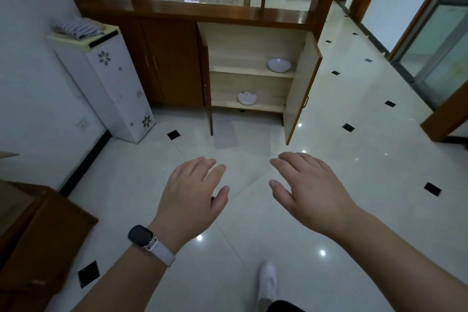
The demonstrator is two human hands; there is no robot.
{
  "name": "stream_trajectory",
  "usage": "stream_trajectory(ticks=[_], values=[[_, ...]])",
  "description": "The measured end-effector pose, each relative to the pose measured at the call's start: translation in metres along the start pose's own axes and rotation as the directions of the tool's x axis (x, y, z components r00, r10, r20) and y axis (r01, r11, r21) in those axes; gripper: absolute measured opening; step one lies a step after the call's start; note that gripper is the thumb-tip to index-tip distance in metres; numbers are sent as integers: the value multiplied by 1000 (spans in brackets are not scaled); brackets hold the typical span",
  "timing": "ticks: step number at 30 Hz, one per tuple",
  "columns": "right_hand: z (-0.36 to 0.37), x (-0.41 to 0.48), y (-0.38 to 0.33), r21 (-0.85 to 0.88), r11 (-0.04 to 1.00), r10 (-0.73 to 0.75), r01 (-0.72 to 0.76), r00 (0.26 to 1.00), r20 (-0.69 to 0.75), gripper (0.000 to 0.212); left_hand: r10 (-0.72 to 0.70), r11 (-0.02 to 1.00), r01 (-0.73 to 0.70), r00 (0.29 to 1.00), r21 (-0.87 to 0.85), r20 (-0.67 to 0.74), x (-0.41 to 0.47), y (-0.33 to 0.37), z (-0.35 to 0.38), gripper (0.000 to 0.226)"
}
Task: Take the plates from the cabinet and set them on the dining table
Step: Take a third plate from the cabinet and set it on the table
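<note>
1. The left hand (192, 192) is held out palm down over the tiled floor (354, 159). Its fingers are nearly straight and close together, with the thumb set apart. It grasps nothing and touches nothing. A dark-faced watch (141, 235) on a pale strap sits on its wrist.
2. The right hand (306, 190) mirrors it: palm down, fingers relaxed and slightly spread, thumb out to the side. It is empty and touches nothing. The two hands are near each other but apart.
3. Both plates are in the wooden cabinet (253, 40), whose right door (301, 88) and left door are swung wide. The upper plate (279, 65) sits toward the right of the middle shelf. The lower plate (247, 98) sits on the bottom shelf, left of centre. Both are well apart from the hands.
4. Each plate lies flat with its hollow facing up. They are round, so neither has a long axis.
5. Dark marks near the far rim of the lower plate are too small to make out. Whether either plate is one dish or a stack cannot be told.
6. The left door shows almost edge-on. Both forearms are cut off by the bottom of the frame, as is a white shoe (267, 284). A brown wooden piece (38, 235) at lower left is cropped, and what it is cannot be told.
</note>
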State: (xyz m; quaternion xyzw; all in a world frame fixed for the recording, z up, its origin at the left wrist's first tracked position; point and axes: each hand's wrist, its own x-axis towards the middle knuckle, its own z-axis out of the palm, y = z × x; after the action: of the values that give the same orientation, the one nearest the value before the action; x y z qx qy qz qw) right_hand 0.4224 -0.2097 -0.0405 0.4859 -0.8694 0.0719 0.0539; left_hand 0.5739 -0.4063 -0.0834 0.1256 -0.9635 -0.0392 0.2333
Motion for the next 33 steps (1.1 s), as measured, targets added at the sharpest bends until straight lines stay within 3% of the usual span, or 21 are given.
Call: stream_trajectory(ticks=[8, 16, 23, 33], values=[[34, 90, 29, 53, 999, -14, 10, 998, 63, 53, 24, 998, -29, 996, 58, 82, 77, -41, 38, 41], [50, 207, 114, 93, 995, 19, -27, 996, 85, 55, 18, 997, -32, 985, 74, 172, 211, -61, 95, 44], [52, 285, 194, 63, 996, 52, -56, 996, 72, 52, 52, 995, -66, 984, 77, 168, 318, -63, 138, 43], [62, 367, 238, 50, 994, 89, -93, 993, 79, 46, 88, 990, -106, 979, 92, 183, 406, -102, 176, 39]])
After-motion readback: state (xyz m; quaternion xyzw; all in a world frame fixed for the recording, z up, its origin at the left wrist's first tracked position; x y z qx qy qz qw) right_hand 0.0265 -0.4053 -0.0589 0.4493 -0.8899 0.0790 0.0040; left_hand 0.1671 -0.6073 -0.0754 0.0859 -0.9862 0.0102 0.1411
